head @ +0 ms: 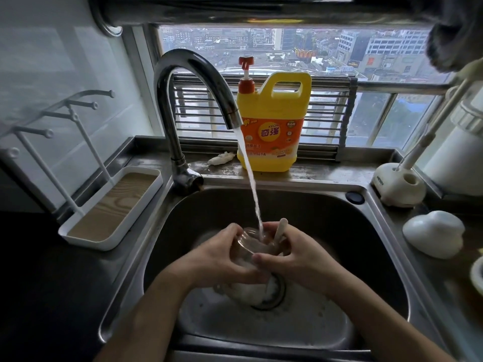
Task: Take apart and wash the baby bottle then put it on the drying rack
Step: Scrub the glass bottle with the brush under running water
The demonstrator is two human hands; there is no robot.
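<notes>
Over the middle of the steel sink [339, 231] both hands hold a clear baby bottle body [249, 242], tilted with its open mouth up under the running water. My left hand [219, 257] grips the bottle from the left. My right hand [295, 254] grips it from the right and also holds a pale brush handle [281, 228] that sticks up between its fingers. White foam lies over the drain [271, 296] below the hands. The white drying rack [109, 205] with upright pegs stands on the counter at the left.
The curved tap [193, 74] pours a stream into the bottle. A yellow dish soap jug [271, 121] stands on the ledge behind the sink. A white brush stand [400, 186] and a white rounded object [433, 233] sit at the right.
</notes>
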